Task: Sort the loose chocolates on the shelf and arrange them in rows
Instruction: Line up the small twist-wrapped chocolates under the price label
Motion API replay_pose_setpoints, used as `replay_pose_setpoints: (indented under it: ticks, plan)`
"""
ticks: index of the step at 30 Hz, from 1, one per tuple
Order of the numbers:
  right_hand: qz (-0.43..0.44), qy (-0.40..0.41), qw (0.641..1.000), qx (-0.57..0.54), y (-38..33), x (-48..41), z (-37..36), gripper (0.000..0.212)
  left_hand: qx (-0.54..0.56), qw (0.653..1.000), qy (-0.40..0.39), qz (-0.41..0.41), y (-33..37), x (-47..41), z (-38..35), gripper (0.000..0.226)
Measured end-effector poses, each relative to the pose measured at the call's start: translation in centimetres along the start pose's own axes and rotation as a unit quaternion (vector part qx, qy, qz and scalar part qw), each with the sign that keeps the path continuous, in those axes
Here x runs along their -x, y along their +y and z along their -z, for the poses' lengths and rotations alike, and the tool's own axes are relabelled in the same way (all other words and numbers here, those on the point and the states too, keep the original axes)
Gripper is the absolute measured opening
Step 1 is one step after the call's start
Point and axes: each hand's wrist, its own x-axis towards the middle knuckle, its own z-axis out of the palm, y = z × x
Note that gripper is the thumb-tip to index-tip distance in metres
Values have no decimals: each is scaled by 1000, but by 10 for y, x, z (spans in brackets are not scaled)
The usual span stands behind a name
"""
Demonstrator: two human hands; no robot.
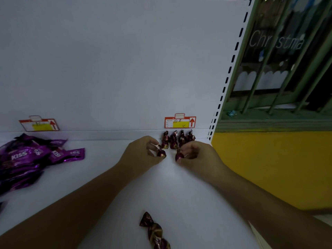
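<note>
The white shelf [179, 186] ends just to the right of the right hand [195, 154], where its slotted upright [231, 63] runs up beside a yellow wall [269, 168] and a green barred window [280, 69]. So there is little room on that side. To the left of the left hand [142, 152] and on the near side of both hands, bare shelf lies open. Behind the hands a low back lip meets the plain white back panel [116, 60].

The light is dim. A price tag [180, 121] stands on the back panel just beyond the hands, and a second price tag [39, 124] stands far to the left.

Each grip is clamped on one dark red wrapped chocolate. The left hand pinches the left chocolate [161, 153] between thumb and fingertips, and the right hand pinches the right chocolate [179, 155] the same way. The two pieces sit near each other, low at the shelf surface; whether they touch it cannot be told. Just beyond the fingertips, against the back lip, stands a row of four chocolates [178, 139], side by side, twisted ends up. Well nearer than the hands, between the forearms, lies a loose twisted chocolate [156, 230]. Far left of the left hand is a heap of purple packets [34, 159] marked KISS.
</note>
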Motion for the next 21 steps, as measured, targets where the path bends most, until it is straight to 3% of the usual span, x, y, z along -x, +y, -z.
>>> replay_pose_setpoints:
  ticks: [5,14,21]
  plan:
    - [77,43,986,144,2,-5,-10,17,-57,998,-7,-6,3,-3,0,21]
    - [86,79,986,122,9,-13,-18,11,-12,998,59,2,2,-3,-10,18]
    - [97,92,982,130,12,-18,-16,1,6,998,56,-4,5,-6,-10,25]
